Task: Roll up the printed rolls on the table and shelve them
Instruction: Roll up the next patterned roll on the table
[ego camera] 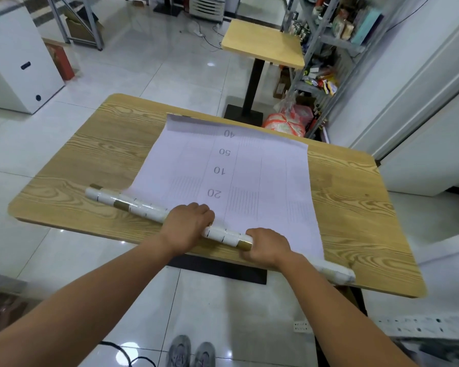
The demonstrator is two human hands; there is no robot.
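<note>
A white printed sheet (pixel 249 165) with numbers 40, 50, 10, 20 lies unrolled across the wooden table (pixel 96 154). Its near end is wound on a long white roll (pixel 133 206) with brown core patches, lying slanted along the table's near edge. My left hand (pixel 188 221) presses on the roll's middle with fingers curled over it. My right hand (pixel 266 247) grips the roll further right, beside a brown patch. The roll's right end (pixel 337 272) sticks out past my right wrist.
A small wooden pedestal table (pixel 265 43) stands beyond. A metal shelf rack (pixel 326 41) full of goods rises at the right, with bags (pixel 289 123) at its foot. A white cabinet (pixel 19 64) stands at the left. My shoes (pixel 191 350) are on the tiled floor.
</note>
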